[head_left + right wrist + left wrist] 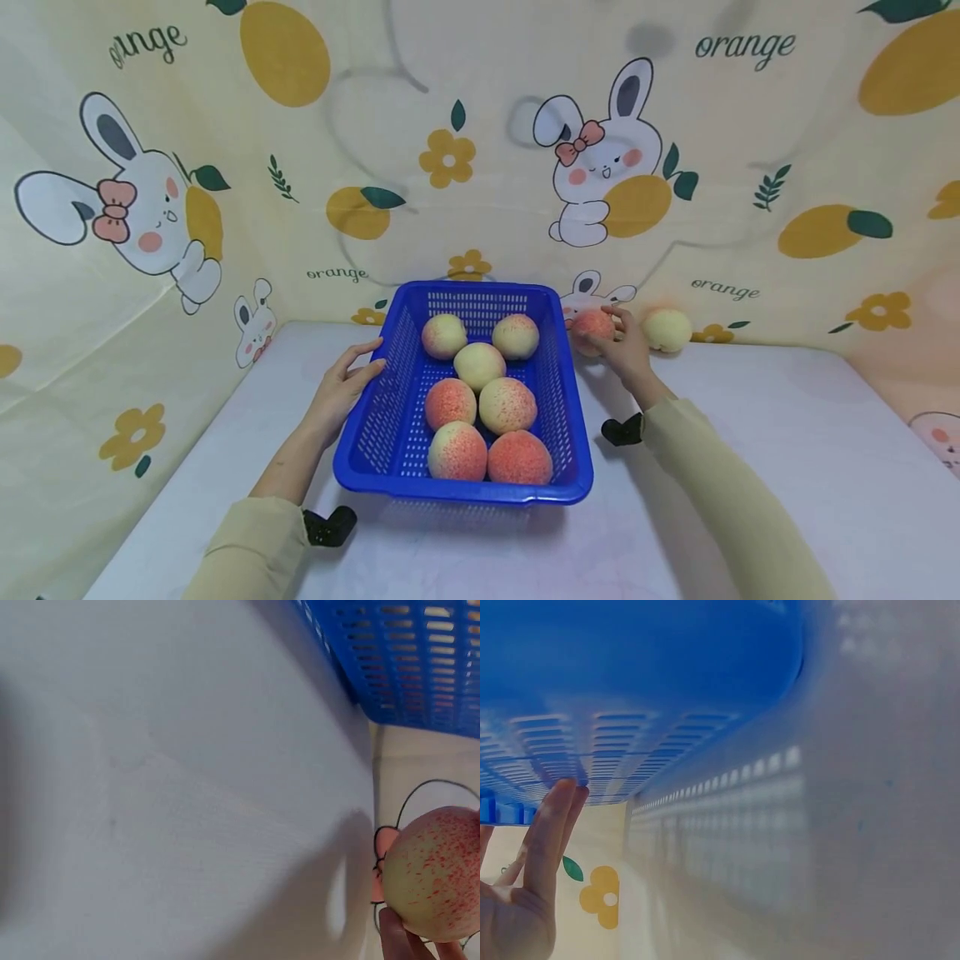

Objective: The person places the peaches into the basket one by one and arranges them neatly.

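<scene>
A blue plastic basket (462, 492) with slotted walls holds several peaches, such as a reddish one (520, 457) at the near right and a pale one (480, 367) in the middle. My left hand (337, 396) grips the basket's left rim, thumb at the edge. In the left wrist view its fingers (549, 832) lie along the slotted outer wall. Beyond the basket's right side, my right hand (628, 346) holds a red-speckled peach (592, 332). The right wrist view shows that peach (435, 874) with fingertips beneath it.
Right of the right hand, a pale peach (667, 330) sits at the back of the white table (757, 467). Behind the table hangs a cloth (510, 233) printed with rabbits, oranges and flowers.
</scene>
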Tool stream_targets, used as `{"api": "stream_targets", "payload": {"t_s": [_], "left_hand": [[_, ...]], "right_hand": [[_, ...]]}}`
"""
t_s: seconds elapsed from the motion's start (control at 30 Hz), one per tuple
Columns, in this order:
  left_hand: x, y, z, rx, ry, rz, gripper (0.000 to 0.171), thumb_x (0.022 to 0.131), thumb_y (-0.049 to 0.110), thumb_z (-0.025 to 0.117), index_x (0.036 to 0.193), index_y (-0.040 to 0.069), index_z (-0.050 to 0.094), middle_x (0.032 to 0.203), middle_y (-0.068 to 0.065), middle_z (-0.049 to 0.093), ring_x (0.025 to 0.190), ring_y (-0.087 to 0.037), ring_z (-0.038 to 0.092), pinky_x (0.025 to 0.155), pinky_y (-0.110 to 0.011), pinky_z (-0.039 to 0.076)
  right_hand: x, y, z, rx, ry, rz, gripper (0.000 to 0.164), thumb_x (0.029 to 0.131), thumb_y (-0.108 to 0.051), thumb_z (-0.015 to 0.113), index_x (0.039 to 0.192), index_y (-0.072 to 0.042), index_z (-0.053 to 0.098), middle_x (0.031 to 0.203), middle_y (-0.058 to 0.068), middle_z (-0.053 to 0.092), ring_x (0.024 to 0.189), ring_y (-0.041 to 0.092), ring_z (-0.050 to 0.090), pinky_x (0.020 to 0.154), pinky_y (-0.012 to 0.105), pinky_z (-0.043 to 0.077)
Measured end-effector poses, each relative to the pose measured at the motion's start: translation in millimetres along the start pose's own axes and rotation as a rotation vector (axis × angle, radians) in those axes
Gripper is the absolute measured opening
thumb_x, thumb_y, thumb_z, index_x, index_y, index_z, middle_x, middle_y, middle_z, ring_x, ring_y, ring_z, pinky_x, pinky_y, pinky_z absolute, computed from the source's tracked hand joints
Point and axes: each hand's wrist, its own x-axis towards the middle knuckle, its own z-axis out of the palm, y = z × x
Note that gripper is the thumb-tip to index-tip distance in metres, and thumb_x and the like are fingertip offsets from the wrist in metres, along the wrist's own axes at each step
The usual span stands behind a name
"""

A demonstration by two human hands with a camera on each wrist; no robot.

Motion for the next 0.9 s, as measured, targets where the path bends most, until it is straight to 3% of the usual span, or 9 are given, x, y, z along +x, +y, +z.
{"api": "stream_targets", "payload": {"t_s": [0.2,0.33,0.53,0.73,0.9], "left_hand": [[-1.4,-0.1,-1.0,0.005,-0.003,0.005,0.050,0.099,0.039,0.051,0.146,0.028,0.038,0.135,-0.021,0.054,0.100,-0.021,0.067,0.077,-0.030,0.057],[-1.9,0.2,-1.6,0.006,-0.005,0.007,0.051,0.099,0.039,0.050,0.147,0.027,0.037,0.136,-0.022,0.053,0.101,-0.022,0.067,0.077,-0.029,0.057],[-3.5,2.4,-1.6,0.008,-0.002,0.002,0.052,0.099,0.040,0.050,0.147,0.028,0.036,0.137,-0.022,0.053,0.102,-0.023,0.066,0.077,-0.027,0.057],[-3.0,2.1,-2.1,0.005,-0.008,0.012,0.053,0.099,0.041,0.050,0.148,0.027,0.036,0.137,-0.022,0.053,0.099,-0.020,0.067,0.075,-0.026,0.057],[-2.2,2.4,-1.4,0.002,-0.012,0.006,0.053,0.099,0.040,0.050,0.148,0.028,0.035,0.137,-0.022,0.053,0.101,-0.022,0.067,0.076,-0.027,0.057]], "right_hand": [[-3.6,-7.5,-4.5,0.054,-0.028,-0.025,0.066,0.089,-0.022,0.069,0.145,-0.010,0.036,0.141,0.026,0.038,0.116,0.036,0.049,0.069,0.015,0.050],[-4.2,-10.9,-8.8,0.030,-0.043,-0.039,0.068,0.088,-0.027,0.070,0.145,-0.012,0.035,0.143,0.025,0.036,0.117,0.038,0.048,0.075,0.024,0.052],[-4.1,-21.3,-15.5,0.017,-0.054,-0.070,0.069,0.088,-0.030,0.070,0.144,-0.012,0.035,0.142,0.025,0.037,0.116,0.040,0.048,0.088,0.047,0.052],[-5.4,-39.4,-23.8,-0.011,-0.067,-0.105,0.068,0.088,-0.033,0.070,0.144,-0.014,0.036,0.143,0.024,0.037,0.117,0.041,0.048,0.089,0.045,0.050],[-7.8,-53.6,-29.5,-0.029,-0.079,-0.112,0.071,0.088,-0.036,0.069,0.146,-0.016,0.034,0.145,0.023,0.036,0.121,0.042,0.046,0.094,0.052,0.048]]}}
